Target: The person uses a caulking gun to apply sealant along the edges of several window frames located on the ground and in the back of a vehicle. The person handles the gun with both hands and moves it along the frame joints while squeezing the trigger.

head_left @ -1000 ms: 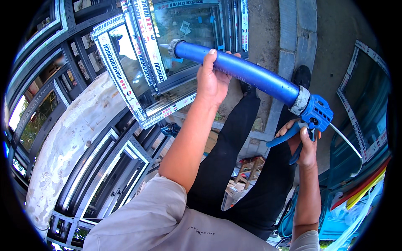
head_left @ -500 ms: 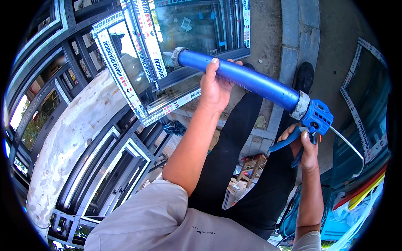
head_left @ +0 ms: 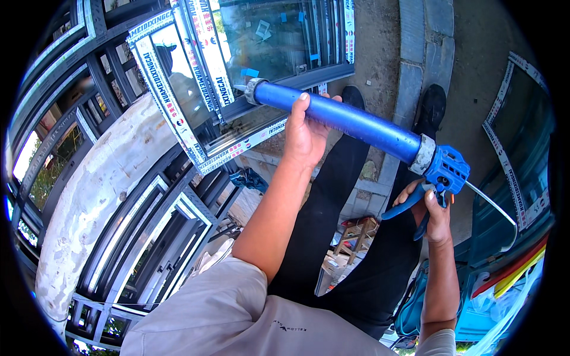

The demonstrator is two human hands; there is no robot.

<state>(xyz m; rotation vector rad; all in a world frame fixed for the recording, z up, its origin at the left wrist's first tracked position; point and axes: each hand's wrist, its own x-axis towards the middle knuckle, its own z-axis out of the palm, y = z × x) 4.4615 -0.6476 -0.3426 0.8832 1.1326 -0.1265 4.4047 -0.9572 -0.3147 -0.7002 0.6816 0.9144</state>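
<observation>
A blue caulking gun (head_left: 362, 127) with a long round barrel lies slantwise across the view, its pale nozzle (head_left: 240, 87) at the upper left. My left hand (head_left: 306, 133) wraps round the barrel near the nozzle end, thumb on top. At the other end, my right hand (head_left: 432, 207) grips the handle and trigger just below the blue gun head. From that head a thin bent metal rod (head_left: 496, 206) sticks out to the right. Grey, smeared collars ring both ends of the barrel. Part of the handle is hidden by my right fingers.
Glazed window frames (head_left: 273, 44) with printed protective tape stand ahead. A mottled tree trunk (head_left: 98, 196) rises at the left among stacked dark frames (head_left: 160, 249). Another taped pane (head_left: 516, 142) leans at the right. Below are a small wooden stool (head_left: 356, 237) and a stone kerb (head_left: 411, 77).
The caulking gun's nozzle end has dipped slightly nearer to me, and its head has shifted a little left. Both hands keep their hold.
</observation>
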